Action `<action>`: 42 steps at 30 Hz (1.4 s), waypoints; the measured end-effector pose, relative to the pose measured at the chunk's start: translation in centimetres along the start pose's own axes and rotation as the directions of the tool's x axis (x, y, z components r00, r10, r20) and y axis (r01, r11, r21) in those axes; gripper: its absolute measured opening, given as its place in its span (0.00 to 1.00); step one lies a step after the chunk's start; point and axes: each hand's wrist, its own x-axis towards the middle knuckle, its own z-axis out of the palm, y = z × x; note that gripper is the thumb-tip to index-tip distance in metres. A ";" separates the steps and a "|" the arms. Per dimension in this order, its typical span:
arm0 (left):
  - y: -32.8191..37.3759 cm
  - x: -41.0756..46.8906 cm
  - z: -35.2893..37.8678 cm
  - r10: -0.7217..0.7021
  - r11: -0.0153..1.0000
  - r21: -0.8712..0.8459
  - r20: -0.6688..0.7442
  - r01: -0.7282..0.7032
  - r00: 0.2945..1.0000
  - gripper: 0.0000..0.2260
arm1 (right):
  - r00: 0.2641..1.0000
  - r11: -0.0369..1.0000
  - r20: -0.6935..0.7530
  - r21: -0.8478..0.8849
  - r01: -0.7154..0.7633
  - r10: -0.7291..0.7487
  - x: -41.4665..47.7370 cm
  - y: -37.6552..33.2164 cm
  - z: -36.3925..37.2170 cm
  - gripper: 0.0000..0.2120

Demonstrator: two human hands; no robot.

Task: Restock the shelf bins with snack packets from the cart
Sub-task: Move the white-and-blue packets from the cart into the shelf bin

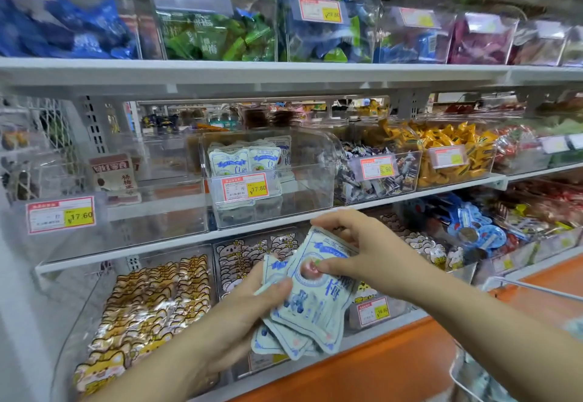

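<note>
Holds in two grips one fan of at least four snack packets [315, 304], in front of the front edge of the middle shelf [142, 244], just below a clear bin [303, 187]. Supports the fan with the left grip [252, 304], curled beneath, thumb pressed on top. Pinches the uppermost packet with the right grip [362, 253], between thumb and fingers. Pale blue, flat, wavy-edged, with dark blue print and one pink round spot. In the bin, toward its back, at least three more alike, upright.
</note>
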 end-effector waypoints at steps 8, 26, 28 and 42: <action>-0.7 0.2 1.1 0.176 0.981 0.105 -0.132 -0.162 0.975 0.38 | 0.928 0.864 -0.145 0.437 -0.251 0.343 -2.0 1.7 3.2 0.46; 3.1 0.0 2.3 0.404 0.802 0.509 -0.076 -0.313 0.912 0.38 | 0.993 0.981 -0.103 0.182 0.073 -0.054 -0.4 -1.3 0.9 0.21; 5.1 0.0 2.2 0.462 0.717 0.610 -0.052 -0.338 0.885 0.41 | 0.967 0.967 -0.063 -0.069 0.244 -0.248 0.8 -2.6 -0.7 0.32; 18.8 6.6 0.5 0.616 -0.176 0.927 0.366 -0.331 0.698 0.47 | 0.849 0.676 -0.003 -0.606 0.419 -0.529 11.3 -7.0 -7.6 0.32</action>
